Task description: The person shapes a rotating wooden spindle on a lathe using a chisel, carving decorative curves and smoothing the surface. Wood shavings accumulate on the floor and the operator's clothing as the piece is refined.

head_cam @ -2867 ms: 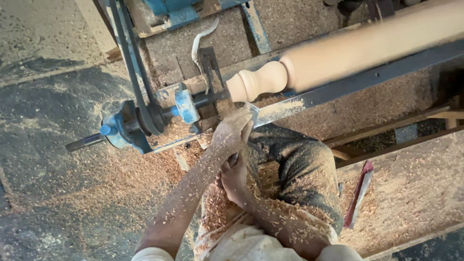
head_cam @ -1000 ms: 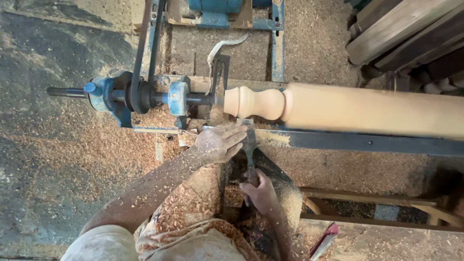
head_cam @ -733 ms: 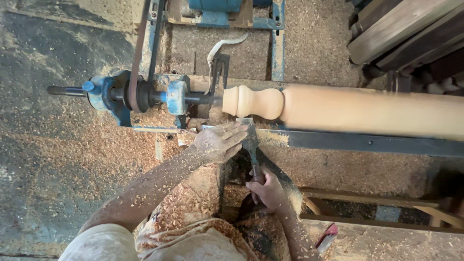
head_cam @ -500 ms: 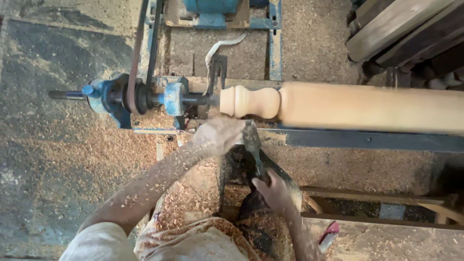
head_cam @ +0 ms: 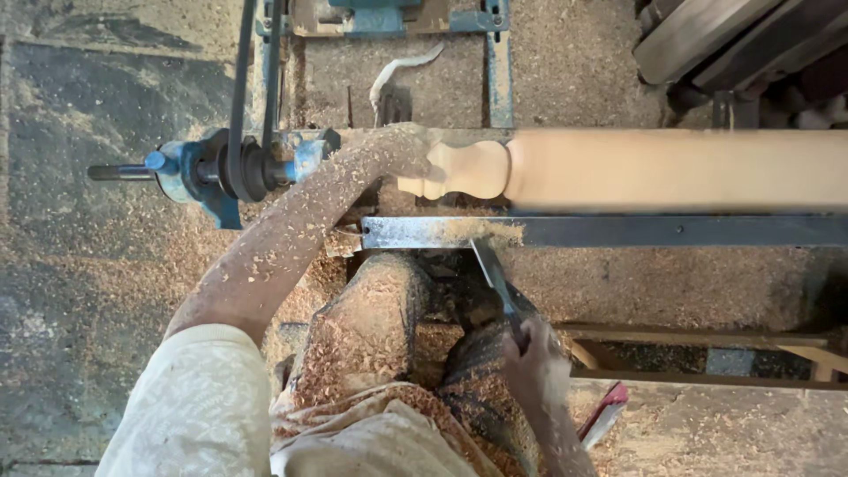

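A long pale wooden spindle (head_cam: 671,168) lies across the lathe, with a rounded bead (head_cam: 468,170) turned at its left end. My left hand (head_cam: 402,150), dusted with shavings, reaches over the tool rest and touches that bead end. Lower down, by my knee, my right hand (head_cam: 530,362) grips the handle of a dark chisel (head_cam: 493,276). The blade points up to the steel tool rest bar (head_cam: 618,231). A blue headstock (head_cam: 199,172) with a black drive belt (head_cam: 252,88) sits to the left.
Sawdust and shavings cover the floor and my trousers (head_cam: 371,336). A blue metal frame (head_cam: 495,62) stands behind the lathe. Dark timbers (head_cam: 724,44) lie at the top right. A wooden frame (head_cam: 707,344) and a red-edged tool (head_cam: 605,415) sit at the lower right.
My left hand has left the chisel on the rest and moved up onto the spindle's bead end. My right hand has drawn the chisel back and lower.
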